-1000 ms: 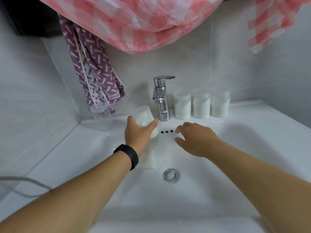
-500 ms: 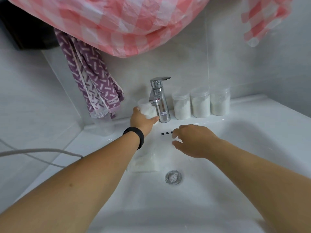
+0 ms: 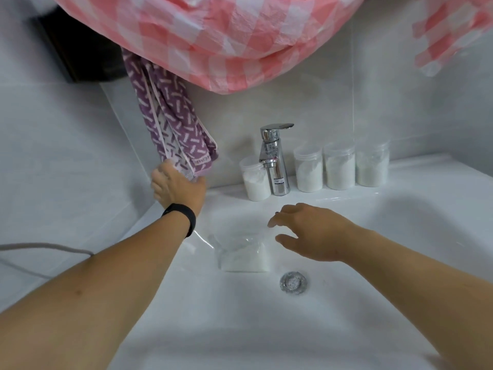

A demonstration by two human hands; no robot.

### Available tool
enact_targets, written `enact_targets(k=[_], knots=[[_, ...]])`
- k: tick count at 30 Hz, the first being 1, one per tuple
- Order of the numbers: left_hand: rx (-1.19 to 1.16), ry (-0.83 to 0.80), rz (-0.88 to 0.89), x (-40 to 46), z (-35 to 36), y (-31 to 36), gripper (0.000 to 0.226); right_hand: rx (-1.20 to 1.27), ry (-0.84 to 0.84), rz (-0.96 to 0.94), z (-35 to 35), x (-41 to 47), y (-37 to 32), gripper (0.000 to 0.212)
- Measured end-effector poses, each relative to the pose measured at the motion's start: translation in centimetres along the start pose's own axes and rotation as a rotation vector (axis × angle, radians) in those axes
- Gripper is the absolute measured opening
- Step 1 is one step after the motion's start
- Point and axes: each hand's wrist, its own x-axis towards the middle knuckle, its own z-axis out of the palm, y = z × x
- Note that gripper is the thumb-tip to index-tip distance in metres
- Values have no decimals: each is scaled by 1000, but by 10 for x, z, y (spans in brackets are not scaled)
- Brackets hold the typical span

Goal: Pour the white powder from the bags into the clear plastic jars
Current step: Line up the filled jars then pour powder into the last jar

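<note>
head view, looking down into white sink (image 3: 400, 263). left hand (image 3: 177, 186) at back left corner of counter, under hanging purple towel (image 3: 170, 121); fingers curled round an empty clear jar, mostly hidden behind hand, only a sliver of rim visible. black band (image 3: 181, 213) on left wrist. right hand (image 3: 309, 231) hovering over basin, fingers apart and relaxed, holding nothing, just right of bag of white powder (image 3: 244, 257). bag lying flat on basin slope, up and left of drain (image 3: 293, 283). jar with powder (image 3: 254, 180) standing just left of chrome tap (image 3: 274, 161), lidded. three more lidded jars (image 3: 338, 169) of powder in a row right of tap, along back ledge, close together. pink checked cloth (image 3: 213, 36) hanging across top. grey cable (image 3: 40, 247) at left.
</note>
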Motion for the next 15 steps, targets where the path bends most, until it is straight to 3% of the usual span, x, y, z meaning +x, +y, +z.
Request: enact_targets(k=[4,6,9,12,15], knots=[[-303,-275,-252,14,7,-23,80,10,-17,16,-2,-3,3,39],[-391,-332,-324,12,9,-29,83,2,-30,28,-3,-4,4,39],[-460,-266,-328,-7,6,-25,80,-19,5,47,-6,-4,2,38],[-585,-145,-219,-41,0,0,70,-30,108,89,-10,-6,1,38],[-652,-222,-167,-80,-4,25,62,13,190,180,-10,-5,4,34]])
